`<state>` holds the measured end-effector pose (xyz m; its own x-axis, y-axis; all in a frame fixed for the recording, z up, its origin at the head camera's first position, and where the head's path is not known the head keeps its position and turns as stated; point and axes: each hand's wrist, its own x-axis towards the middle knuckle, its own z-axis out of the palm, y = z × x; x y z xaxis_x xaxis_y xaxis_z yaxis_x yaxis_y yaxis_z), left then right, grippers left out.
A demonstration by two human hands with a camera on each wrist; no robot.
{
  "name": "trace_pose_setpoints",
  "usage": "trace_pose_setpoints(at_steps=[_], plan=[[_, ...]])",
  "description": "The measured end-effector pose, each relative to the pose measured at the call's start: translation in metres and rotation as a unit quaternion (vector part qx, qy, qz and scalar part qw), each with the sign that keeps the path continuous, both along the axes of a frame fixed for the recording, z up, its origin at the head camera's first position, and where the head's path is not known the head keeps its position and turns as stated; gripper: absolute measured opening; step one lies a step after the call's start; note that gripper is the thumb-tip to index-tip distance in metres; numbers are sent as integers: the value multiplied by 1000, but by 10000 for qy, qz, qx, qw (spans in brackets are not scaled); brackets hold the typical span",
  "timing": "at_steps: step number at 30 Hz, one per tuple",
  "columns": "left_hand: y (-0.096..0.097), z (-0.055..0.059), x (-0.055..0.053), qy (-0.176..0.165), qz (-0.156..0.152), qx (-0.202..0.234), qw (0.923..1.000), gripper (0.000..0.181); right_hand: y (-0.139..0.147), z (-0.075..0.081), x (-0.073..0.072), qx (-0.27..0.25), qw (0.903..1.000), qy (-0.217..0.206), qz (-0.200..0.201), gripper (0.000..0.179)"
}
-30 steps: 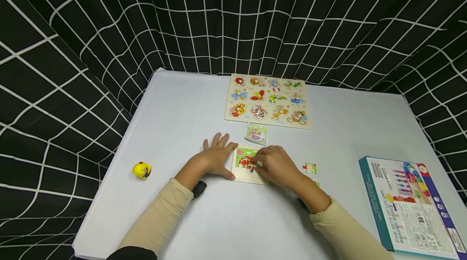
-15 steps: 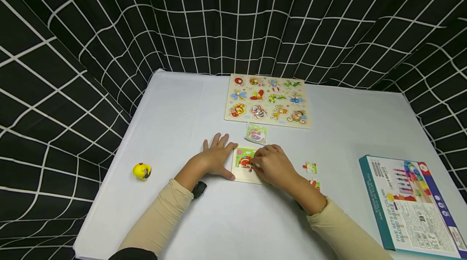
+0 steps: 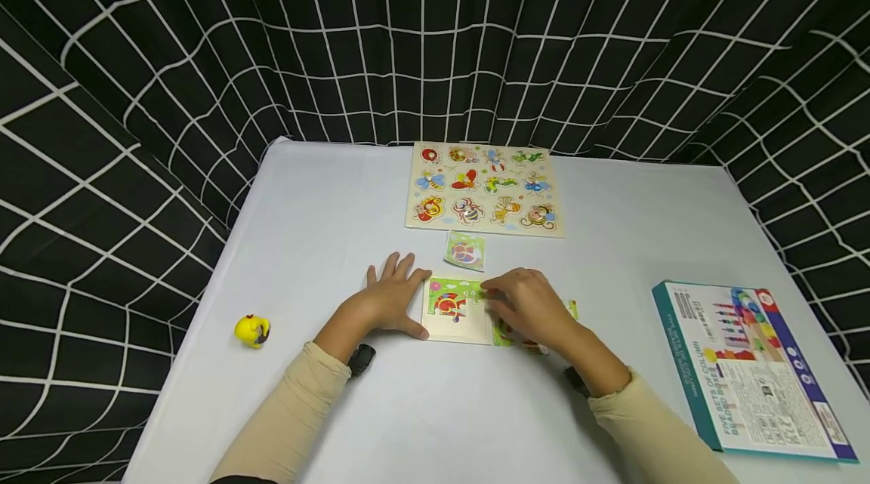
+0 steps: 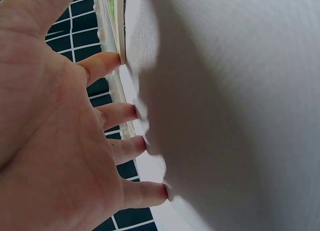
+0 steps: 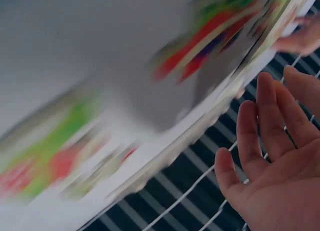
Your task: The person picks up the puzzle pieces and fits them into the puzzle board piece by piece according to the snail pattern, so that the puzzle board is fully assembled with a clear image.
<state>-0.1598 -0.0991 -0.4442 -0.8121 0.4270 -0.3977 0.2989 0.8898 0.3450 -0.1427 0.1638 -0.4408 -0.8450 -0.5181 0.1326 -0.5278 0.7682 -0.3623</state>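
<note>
1. Head: I see the left hand (image 3: 393, 303) spread flat, index fingertip and thumb touching the left corners of the shallow wooden puzzle tray (image 3: 442, 331), centred in front of the person. Its jigsaw pieces (image 3: 448, 305) show a red figure on green; smooth pale wood shows below them. The right hand (image 3: 530, 306) is at the tray's upper right corner, fingers bent, a gap between index finger and thumb. Loose pieces (image 3: 502, 334) lie partly beneath it. Beyond are a slightly curled paper card (image 3: 465, 251) and a flat wooden board (image 3: 450, 197) of cut-out insects. The carton (image 3: 754, 371), far right, reads "FIVE SETS OF COLUMN". A round yellow toy (image 3: 252, 331) sits left on the white cloth (image 3: 340, 197); a creased black curtain (image 3: 408, 53) with white grid lines hangs behind.

2. Left wrist: I get the palm, four fingers apart on finely woven cloth, one fingertip against the tray's pale edge.

3. Right wrist: Relaxed fingers, thumb set apart; the prints are smeared, probably the tray and loose pieces.
</note>
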Motion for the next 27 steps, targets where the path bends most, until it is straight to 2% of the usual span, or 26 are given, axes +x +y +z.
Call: trace_pose_setpoints(at_steps=[4, 7, 11, 16, 27], plan=[[0, 1, 1, -4, -50, 93, 9999, 106, 30, -1, 1, 99, 9984, -62, -546, 28], [-1, 3, 0, -3, -62, 125, 9999, 106, 50, -2, 2, 249, 9967, -49, -770, 30], [-3, 5, 0, 27, -12, 138, 9999, 105, 70, -3, 4, 439, 9953, 37, -858, 32], [-5, 8, 1, 13, 30, 174, 9998, 105, 86, -3, 7, 624, 9929, -109, -1004, 30], [-2, 5, 1, 12, -22, 246, 9997, 105, 96, -3, 9, 948, 9899, -334, -996, 28]])
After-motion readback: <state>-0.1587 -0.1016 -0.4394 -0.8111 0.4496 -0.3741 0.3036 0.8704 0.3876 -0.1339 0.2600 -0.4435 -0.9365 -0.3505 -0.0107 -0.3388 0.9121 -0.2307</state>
